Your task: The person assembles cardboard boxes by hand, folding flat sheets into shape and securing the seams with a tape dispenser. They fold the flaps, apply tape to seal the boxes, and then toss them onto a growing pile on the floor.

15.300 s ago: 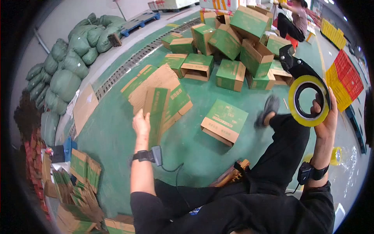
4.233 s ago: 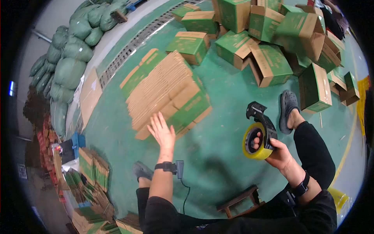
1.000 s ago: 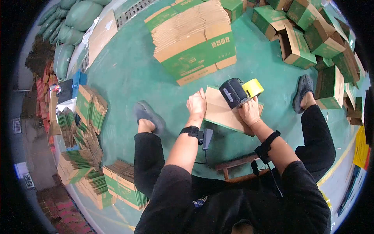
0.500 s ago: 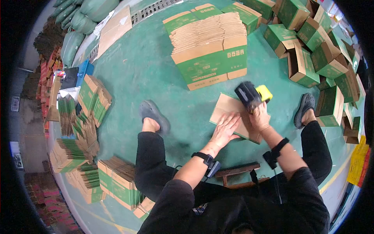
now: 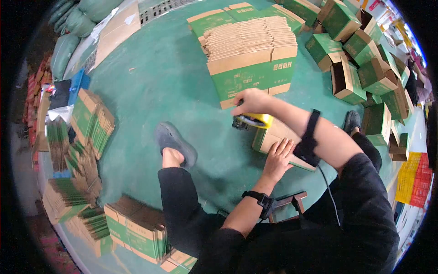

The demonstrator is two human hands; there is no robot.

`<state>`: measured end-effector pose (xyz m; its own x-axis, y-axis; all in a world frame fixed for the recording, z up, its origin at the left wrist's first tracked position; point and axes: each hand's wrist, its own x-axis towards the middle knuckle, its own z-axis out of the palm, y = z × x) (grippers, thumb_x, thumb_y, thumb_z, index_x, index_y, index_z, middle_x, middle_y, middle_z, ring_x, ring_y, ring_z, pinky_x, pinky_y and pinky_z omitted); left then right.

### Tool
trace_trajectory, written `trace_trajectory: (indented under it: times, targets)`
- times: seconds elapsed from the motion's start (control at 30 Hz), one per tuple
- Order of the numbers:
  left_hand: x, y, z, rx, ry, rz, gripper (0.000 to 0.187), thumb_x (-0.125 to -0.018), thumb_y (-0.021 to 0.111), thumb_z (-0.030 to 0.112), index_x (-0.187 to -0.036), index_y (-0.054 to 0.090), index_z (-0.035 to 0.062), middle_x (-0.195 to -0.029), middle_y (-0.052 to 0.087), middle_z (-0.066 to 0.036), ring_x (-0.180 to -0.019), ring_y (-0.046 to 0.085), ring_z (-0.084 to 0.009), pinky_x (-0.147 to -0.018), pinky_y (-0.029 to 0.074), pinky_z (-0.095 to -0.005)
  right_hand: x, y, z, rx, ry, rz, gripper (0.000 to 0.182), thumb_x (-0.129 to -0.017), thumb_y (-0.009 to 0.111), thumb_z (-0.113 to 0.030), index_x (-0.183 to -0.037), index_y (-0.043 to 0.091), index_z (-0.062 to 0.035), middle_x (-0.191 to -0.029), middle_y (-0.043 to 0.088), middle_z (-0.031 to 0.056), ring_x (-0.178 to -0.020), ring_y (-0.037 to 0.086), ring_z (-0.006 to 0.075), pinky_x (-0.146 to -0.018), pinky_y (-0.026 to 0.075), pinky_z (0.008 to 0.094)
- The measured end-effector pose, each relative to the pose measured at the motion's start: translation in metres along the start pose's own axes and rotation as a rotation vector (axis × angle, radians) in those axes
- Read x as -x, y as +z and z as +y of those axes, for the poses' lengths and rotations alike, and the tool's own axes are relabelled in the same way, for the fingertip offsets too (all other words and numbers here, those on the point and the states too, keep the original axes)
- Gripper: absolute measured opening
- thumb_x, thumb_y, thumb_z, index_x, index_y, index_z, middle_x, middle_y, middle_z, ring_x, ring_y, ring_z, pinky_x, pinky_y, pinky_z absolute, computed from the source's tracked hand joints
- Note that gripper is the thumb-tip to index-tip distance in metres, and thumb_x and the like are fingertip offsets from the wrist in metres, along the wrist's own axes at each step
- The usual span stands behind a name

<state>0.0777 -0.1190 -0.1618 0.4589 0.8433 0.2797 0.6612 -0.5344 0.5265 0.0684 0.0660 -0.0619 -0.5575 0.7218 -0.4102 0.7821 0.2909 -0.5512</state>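
A small cardboard carton (image 5: pixel 275 131), brown on top with green sides, stands on the floor between my legs. My left hand (image 5: pixel 278 160) lies flat on its top with the fingers stretched out. My right hand (image 5: pixel 253 101) is closed around a yellow and black tape dispenser (image 5: pixel 259 119), held at the carton's far left edge. Whether the dispenser touches the cardboard cannot be made out. My right forearm reaches across above the carton and hides part of it.
A stack of flattened cartons (image 5: pixel 251 68) stands just beyond my right hand. Made-up open boxes (image 5: pixel 349 82) are piled at the right. More folded cartons (image 5: pixel 132 228) lie at the left. A small wooden stool (image 5: pixel 292 199) is by my legs.
My right hand has swung the tape dispenser left, from over the carton's right part to its far left edge. My left hand has shifted slightly right and stays on the carton.
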Motion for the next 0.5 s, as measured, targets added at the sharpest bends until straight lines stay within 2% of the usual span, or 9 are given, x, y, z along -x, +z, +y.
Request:
trace_trajectory:
  times: [0.07, 0.13, 0.23, 0.27, 0.3, 0.33, 0.4, 0.43, 0.5]
  targets:
    - [-0.002, -0.009, 0.0, 0.168, -0.101, -0.086, 0.049, -0.06, 0.071, 0.025, -0.103, 0.061, 0.0065, -0.117, 0.052, -0.011, -0.121, 0.036, -0.026, -0.101, 0.025, -0.0396, -0.037, 0.029, -0.008, 0.107, 0.083, -0.102, 0.048, -0.062, 0.063, -0.043, -0.094, 0.063, -0.0069, -0.096, 0.061, 0.0156, -0.091, 0.058, 0.0292, -0.08, 0.046, 0.0366]
    - [0.001, 0.0, 0.002, 0.508, -0.25, 0.077, 0.046, -0.061, 0.07, 0.022, -0.104, 0.06, 0.0071, -0.112, 0.056, -0.011, -0.116, 0.041, -0.0284, -0.098, 0.029, -0.0407, -0.057, 0.056, -0.007, 0.171, 0.292, -0.063, 0.043, -0.065, 0.06, -0.038, -0.095, 0.064, -0.007, -0.098, 0.061, 0.0159, -0.091, 0.059, 0.0298, -0.079, 0.046, 0.0392]
    - [0.001, 0.006, -0.001, 0.468, -0.19, 0.095, 0.045, -0.06, 0.071, 0.02, -0.101, 0.06, 0.0072, -0.108, 0.057, -0.01, -0.112, 0.044, -0.0297, -0.097, 0.031, -0.0411, -0.056, 0.059, -0.007, 0.371, 0.194, -0.229, 0.041, -0.066, 0.057, -0.035, -0.095, 0.064, -0.0071, -0.099, 0.061, 0.0147, -0.092, 0.058, 0.0303, -0.078, 0.046, 0.0409]
    - [0.0, 0.008, -0.002, 0.4, -0.138, 0.055, 0.047, -0.058, 0.072, 0.019, -0.102, 0.06, 0.0066, -0.107, 0.057, -0.01, -0.112, 0.044, -0.029, -0.097, 0.031, -0.0412, -0.055, 0.047, -0.016, 0.43, 0.27, -0.269, 0.042, -0.063, 0.057, -0.036, -0.093, 0.065, -0.0084, -0.092, 0.063, 0.0135, -0.086, 0.06, 0.0308, -0.074, 0.047, 0.0407]
    - [0.002, 0.019, -0.005, 0.125, -0.088, -0.236, 0.054, -0.054, 0.074, 0.017, -0.104, 0.058, 0.0042, -0.114, 0.054, -0.01, -0.115, 0.042, -0.0276, -0.098, 0.029, -0.041, -0.036, 0.023, -0.028, 0.422, 0.296, -0.271, 0.04, -0.065, 0.057, -0.035, -0.093, 0.065, -0.0081, -0.091, 0.063, 0.0132, -0.083, 0.061, 0.0287, -0.072, 0.047, 0.0385]
    - [0.0, 0.013, -0.002, 0.127, -0.067, -0.086, 0.062, -0.052, 0.075, 0.018, -0.108, 0.054, 0.002, -0.115, 0.053, -0.009, -0.116, 0.041, -0.0248, -0.1, 0.028, -0.0402, -0.015, 0.003, -0.033, 0.411, 0.326, -0.273, 0.038, -0.066, 0.056, -0.033, -0.093, 0.065, -0.0077, -0.09, 0.064, 0.0128, -0.081, 0.061, 0.0265, -0.071, 0.047, 0.0364]
    - [-0.002, 0.005, -0.001, 0.156, -0.01, 0.08, 0.064, -0.052, 0.075, 0.021, -0.11, 0.053, 0.0027, -0.115, 0.052, -0.008, -0.117, 0.04, -0.0227, -0.099, 0.029, -0.0391, 0.031, -0.028, -0.006, 0.204, 0.185, -0.291, 0.033, -0.073, 0.055, -0.029, -0.095, 0.063, -0.0056, -0.085, 0.063, 0.013, -0.073, 0.06, 0.0202, -0.066, 0.047, 0.0321]
    - [0.0, 0.007, 0.001, 0.155, -0.008, 0.081, 0.064, -0.052, 0.075, 0.021, -0.11, 0.053, 0.0027, -0.115, 0.052, -0.008, -0.117, 0.04, -0.0227, -0.099, 0.029, -0.0391, 0.068, -0.038, 0.025, -0.051, -0.087, -0.252, 0.03, -0.078, 0.054, -0.026, -0.097, 0.06, -0.0031, -0.079, 0.062, 0.0132, -0.068, 0.057, 0.0152, -0.063, 0.046, 0.0297]
    - [0.006, 0.02, -0.003, 0.06, 0.044, 0.125, 0.064, -0.055, 0.072, 0.028, -0.112, 0.053, 0.0067, -0.114, 0.052, -0.004, -0.102, 0.048, -0.02, -0.097, 0.03, -0.0409, 0.164, -0.044, 0.063, -0.256, -0.048, -0.072, 0.038, -0.076, 0.061, -0.029, -0.105, 0.057, -0.0033, -0.096, 0.062, 0.0106, -0.088, 0.059, 0.0171, -0.077, 0.045, 0.0311]
